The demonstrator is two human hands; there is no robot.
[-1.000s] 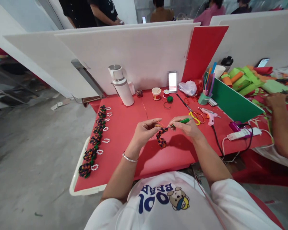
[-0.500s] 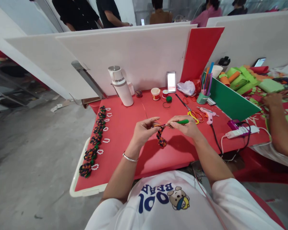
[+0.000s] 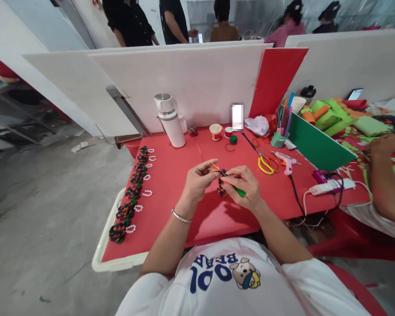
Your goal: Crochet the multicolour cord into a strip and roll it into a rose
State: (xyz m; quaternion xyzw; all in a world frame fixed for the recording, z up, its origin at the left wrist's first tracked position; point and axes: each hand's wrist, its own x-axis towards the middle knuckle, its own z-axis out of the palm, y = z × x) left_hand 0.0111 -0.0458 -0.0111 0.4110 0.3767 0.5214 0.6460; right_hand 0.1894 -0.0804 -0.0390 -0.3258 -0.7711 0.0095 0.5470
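Observation:
Above the red table [image 3: 171,184] my left hand [image 3: 197,181] pinches an orange yarn strand and the top of a dark multicoloured crocheted piece [image 3: 221,189]. My right hand [image 3: 243,184] is closed round a green-handled crochet hook [image 3: 238,191], its handle now pointing down toward me, the tip at the piece. The orange yarn [image 3: 204,160] runs away across the table. Both hands meet close together over the table's middle.
Several finished crocheted flowers [image 3: 131,193] with white bead loops [image 3: 145,193] line the left edge. A white flask [image 3: 170,120], small cups [image 3: 215,131], green yarn ball [image 3: 233,139], scissors [image 3: 263,161], glue gun [image 3: 285,159] and power strip [image 3: 325,188] lie behind and right. A co-worker's arm [image 3: 382,175] is at right.
My right hand has turned the hook so its green handle swings from pointing right to pointing down toward me, and the hands have drawn closer. The crocheted piece is now bunched between them.

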